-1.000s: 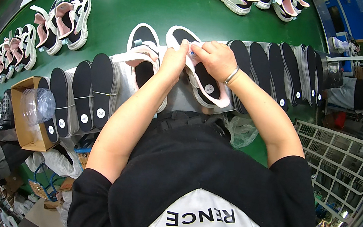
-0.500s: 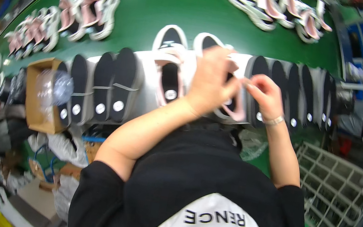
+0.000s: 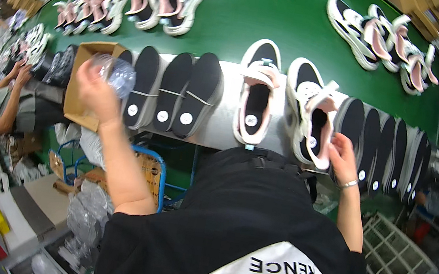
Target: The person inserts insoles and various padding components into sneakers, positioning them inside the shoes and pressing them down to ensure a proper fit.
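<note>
Two white, black and pink sneakers stand in front of me on the metal bench edge [image 3: 222,129]. The left sneaker [image 3: 255,108] points away from me, with a dark insole inside. Beside it the right sneaker [image 3: 311,108] is slightly turned, its pink lining showing. My right hand [image 3: 344,159] is closed at that sneaker's heel side, thumb and fingers curled against its collar. Far to the left, my left hand [image 3: 97,92] is over a cardboard box [image 3: 76,106], beside clear round plastic pieces [image 3: 120,76]. Motion blurs its fingers.
Banded stacks of black insoles [image 3: 197,96] stand left of the sneakers; more insoles [image 3: 369,140] line the right. Other sneakers [image 3: 180,2] lie on the green belt [image 3: 263,6]. A white wire rack [image 3: 397,268] stands at lower right. Another person's arm [image 3: 11,104] is at far left.
My left hand has moved from the right sneaker leftward to the cardboard box. My right hand has come down to that sneaker's heel side. The view has shifted.
</note>
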A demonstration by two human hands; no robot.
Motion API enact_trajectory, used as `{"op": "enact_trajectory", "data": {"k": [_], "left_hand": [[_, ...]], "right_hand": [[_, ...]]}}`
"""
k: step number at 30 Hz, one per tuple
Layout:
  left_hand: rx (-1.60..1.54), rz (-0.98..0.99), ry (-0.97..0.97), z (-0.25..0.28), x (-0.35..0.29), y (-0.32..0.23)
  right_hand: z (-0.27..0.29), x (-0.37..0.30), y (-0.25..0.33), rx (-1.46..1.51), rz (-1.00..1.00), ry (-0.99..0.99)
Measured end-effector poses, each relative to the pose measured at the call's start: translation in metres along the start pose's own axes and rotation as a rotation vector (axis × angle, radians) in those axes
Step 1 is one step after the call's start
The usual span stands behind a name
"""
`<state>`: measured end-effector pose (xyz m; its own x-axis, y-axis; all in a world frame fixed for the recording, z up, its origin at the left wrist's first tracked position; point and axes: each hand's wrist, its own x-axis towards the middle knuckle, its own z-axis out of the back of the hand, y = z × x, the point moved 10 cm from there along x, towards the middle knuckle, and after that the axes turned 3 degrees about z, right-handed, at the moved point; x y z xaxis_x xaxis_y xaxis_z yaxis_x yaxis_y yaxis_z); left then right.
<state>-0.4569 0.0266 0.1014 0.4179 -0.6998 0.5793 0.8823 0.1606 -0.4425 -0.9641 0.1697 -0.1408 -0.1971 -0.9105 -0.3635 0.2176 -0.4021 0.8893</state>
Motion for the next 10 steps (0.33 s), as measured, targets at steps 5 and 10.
{"op": "enact_trajectory", "data": {"k": [5,10], "left_hand": [[0.220,-0.228,-0.075,0.002,-0.017,-0.015],[-0.363,-0.242,0.686,-0.092,-0.121,-0.144]], "right_hand": [[-0.031,0.013,0.003,-0.137,-0.044,0.039],[-0.067,0.025,0.037,-0.173,0.052,0.101]]}}
